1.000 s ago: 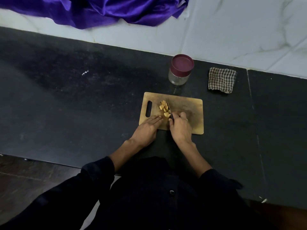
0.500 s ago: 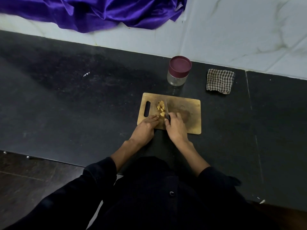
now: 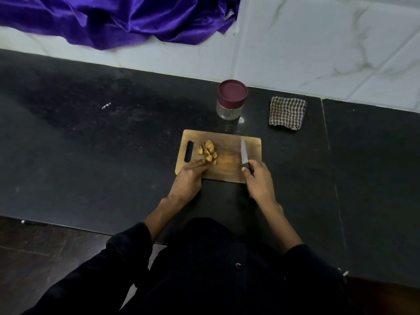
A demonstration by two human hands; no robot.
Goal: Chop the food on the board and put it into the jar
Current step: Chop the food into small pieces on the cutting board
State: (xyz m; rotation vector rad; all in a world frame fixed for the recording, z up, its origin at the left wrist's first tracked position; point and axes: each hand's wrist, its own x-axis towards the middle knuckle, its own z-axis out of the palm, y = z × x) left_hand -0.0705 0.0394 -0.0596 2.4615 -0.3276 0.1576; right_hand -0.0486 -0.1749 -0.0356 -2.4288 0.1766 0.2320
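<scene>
A wooden cutting board [image 3: 227, 169] lies on the black counter. Several yellow-brown chopped food pieces [image 3: 208, 151] sit on its left half, near the handle slot. My left hand [image 3: 188, 178] rests on the board's near-left corner, fingers straight, fingertips touching the nearest pieces. My right hand [image 3: 259, 180] grips the black handle of a small knife [image 3: 244, 152]; its blade lies over the board's right side, pointing away from me, apart from the food. A glass jar [image 3: 231, 100] with a maroon lid on it stands behind the board.
A folded checked cloth [image 3: 287, 113] lies right of the jar. A purple satin cloth [image 3: 118, 17] drapes over the white tiled wall at the back left. The counter's near edge runs just in front of my body.
My right hand has carried the knife from the food pile to the board's right side. My left hand stays at the pile's near edge.
</scene>
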